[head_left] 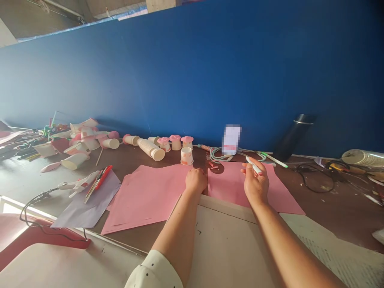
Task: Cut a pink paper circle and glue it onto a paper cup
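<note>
My right hand (256, 186) grips a white marker (254, 166) with a red end, tilted above a pink paper sheet (282, 192). My left hand (196, 181) rests with curled fingers by the right edge of a stack of pink paper (150, 196); whatever those fingers hold, if anything, is hidden. Just beyond it stands an upside-down paper cup (186, 156) with orange windows drawn on it. Behind are three similar cups with pink paper tops, one of them a pink-topped cup (175, 143). Small red pieces (213, 165) lie between my hands.
At left lie a glue gun (79, 185), a red cutter (99, 182), grey paper (87, 208) and a heap of pink-and-white cups (85, 138). Nested cups (150, 149) lie behind. A phone (231, 140), green-tipped marker (274, 160), cables and black bottle (292, 138) line the blue partition (240, 68).
</note>
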`<state>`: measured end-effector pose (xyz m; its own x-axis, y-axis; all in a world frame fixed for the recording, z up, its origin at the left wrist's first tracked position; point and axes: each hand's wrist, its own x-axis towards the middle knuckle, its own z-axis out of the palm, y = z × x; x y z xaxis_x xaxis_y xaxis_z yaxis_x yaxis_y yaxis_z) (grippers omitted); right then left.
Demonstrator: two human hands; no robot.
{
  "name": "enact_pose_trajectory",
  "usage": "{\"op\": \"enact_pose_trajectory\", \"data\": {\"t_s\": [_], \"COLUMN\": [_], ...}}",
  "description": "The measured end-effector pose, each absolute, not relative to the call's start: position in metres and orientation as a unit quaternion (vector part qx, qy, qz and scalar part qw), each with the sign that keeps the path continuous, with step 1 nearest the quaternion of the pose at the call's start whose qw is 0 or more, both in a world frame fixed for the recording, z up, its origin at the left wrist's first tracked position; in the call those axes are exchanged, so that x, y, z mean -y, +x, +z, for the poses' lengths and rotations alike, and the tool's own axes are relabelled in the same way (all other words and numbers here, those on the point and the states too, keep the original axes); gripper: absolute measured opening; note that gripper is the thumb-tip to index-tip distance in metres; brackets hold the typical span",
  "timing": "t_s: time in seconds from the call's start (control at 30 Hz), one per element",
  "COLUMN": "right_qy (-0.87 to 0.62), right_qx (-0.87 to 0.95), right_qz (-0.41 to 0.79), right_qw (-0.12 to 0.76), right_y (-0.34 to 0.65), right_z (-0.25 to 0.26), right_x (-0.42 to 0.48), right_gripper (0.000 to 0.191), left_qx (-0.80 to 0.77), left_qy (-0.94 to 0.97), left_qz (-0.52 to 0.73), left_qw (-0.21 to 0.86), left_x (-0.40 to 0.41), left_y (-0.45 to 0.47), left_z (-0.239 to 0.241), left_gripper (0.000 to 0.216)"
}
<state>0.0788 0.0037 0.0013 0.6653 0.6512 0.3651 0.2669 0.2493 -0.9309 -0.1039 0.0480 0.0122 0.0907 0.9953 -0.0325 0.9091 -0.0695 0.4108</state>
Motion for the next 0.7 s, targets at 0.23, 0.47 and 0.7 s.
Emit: {"op": "enact_pose_trajectory", "data": {"t_s": [0.23, 0.47, 0.7], "right_qy": [-0.6, -0.624, -0.626], "right_qx": [0.457, 0.466, 0.471], "right_qz": [0.091, 0.088, 0.106], "right_qw": [0.65, 0.622, 0.613], "right_y": [0.078, 0.083, 0.078], "right_z": [-0.003, -0.008, -0.004], "right_x": [-0.002, -0.009, -0.004], "right_gripper": [0.042, 0.045, 0.046], "left_qx": [-0.683, -0.695, -0.664], "left_qy": [0.691, 0.664, 0.698], "left_qz": [0.1, 0.112, 0.136], "left_qw": [0.214, 0.252, 0.229], "left_x": [-0.055, -0.064, -0.063], "left_y": [-0.086, -0.085, -0.09], "left_z": [0.019, 0.017, 0.01], "left_gripper": [0.036, 0.041, 0.03]}}
